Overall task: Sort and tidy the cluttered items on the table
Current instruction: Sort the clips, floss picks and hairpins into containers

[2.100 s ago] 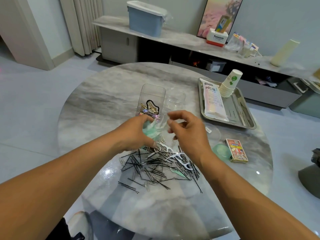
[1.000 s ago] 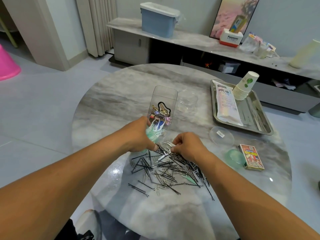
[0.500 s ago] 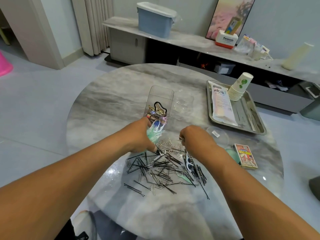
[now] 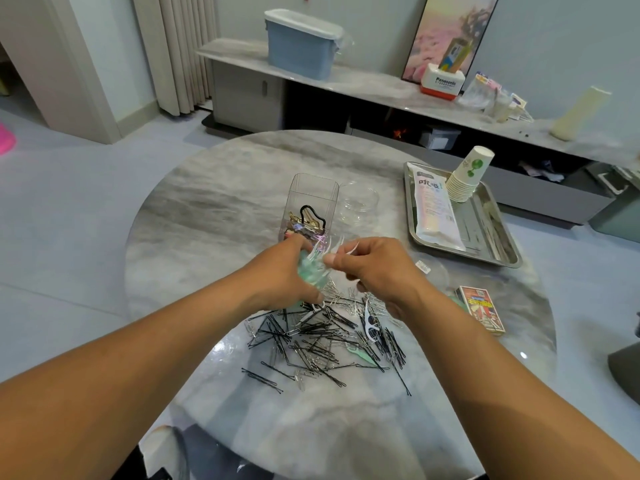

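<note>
Pinching white floss pick (image 4: 350, 250) | right hand (image 4: 377, 271) | above hairpin pile (image 4: 325, 341)

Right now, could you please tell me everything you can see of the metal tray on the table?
The metal tray is a shallow, rectangular, silvery pan with a raised rim, lying flat on the round marble table at its far right. A long white packet lies along its left side and a stack of paper cups stands in its far corner. Neither hand touches it.

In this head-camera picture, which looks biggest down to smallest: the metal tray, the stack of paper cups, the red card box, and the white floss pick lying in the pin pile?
1. Metal tray
2. Stack of paper cups
3. Red card box, close to the cups in apparent size and nearer the camera, so this order is unsure
4. White floss pick
</note>
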